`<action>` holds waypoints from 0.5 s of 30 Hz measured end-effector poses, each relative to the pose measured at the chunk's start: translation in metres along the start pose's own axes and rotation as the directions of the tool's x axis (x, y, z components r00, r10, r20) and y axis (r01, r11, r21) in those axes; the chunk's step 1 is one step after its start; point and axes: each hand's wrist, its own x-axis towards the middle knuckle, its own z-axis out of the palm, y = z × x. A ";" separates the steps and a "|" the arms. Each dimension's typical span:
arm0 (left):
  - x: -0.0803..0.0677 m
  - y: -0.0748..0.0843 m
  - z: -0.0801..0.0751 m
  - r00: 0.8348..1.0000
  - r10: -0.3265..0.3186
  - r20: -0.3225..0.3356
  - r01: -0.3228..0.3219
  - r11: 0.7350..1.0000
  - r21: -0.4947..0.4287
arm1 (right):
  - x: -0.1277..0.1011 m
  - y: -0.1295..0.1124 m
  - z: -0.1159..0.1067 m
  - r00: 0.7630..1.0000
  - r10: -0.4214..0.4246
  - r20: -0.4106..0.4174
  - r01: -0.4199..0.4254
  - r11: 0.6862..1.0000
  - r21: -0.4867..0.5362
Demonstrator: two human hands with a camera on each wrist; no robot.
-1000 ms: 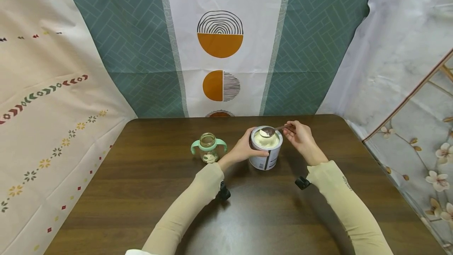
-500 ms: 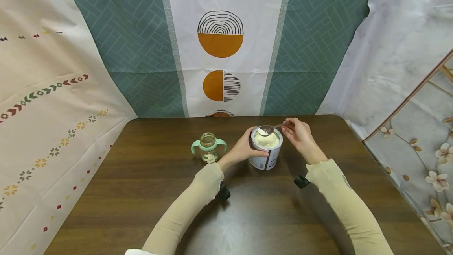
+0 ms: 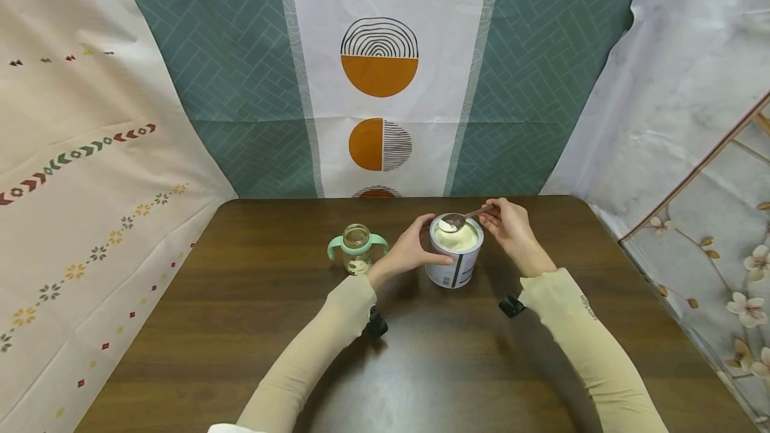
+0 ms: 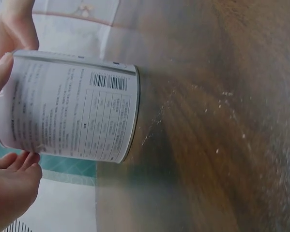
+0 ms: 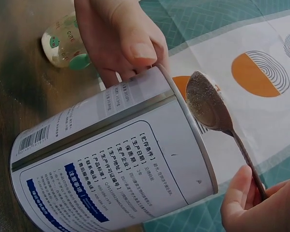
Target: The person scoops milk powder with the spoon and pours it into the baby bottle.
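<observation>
Fingers first, working from my left. My left hand curls round the side of the tin, thumb at the near wall and fingertips pressed to the printed label; the grip is firm and the tin stands on the table. Left of that hand stands a small clear bottle with green handles, its mouth uncapped, close beside my knuckles; a little pale powder seems to lie at its bottom, though the head view is too small to be sure. The tin sits at the middle of the table, lid off, filled nearly to the rim with cream-coloured powder. My right hand pinches the thin handle of a metal spoon between thumb and fingertips, the other fingers curled in. The spoon bowl sits over the far rim of the tin and carries a small heap of white powder. From the right wrist view, the underside of the bowl shows just clear of the rim.
</observation>
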 end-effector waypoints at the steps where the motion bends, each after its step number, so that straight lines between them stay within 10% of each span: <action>1: 0.000 0.001 -0.001 1.000 -0.002 0.004 0.002 1.000 0.002 | 0.000 0.000 0.000 1.000 0.001 0.001 -0.001 1.000 0.001; 15: -0.005 0.004 -0.017 0.999 -0.006 0.034 0.007 1.000 -0.018 | 0.000 0.001 0.002 1.000 0.025 0.009 -0.025 1.000 0.008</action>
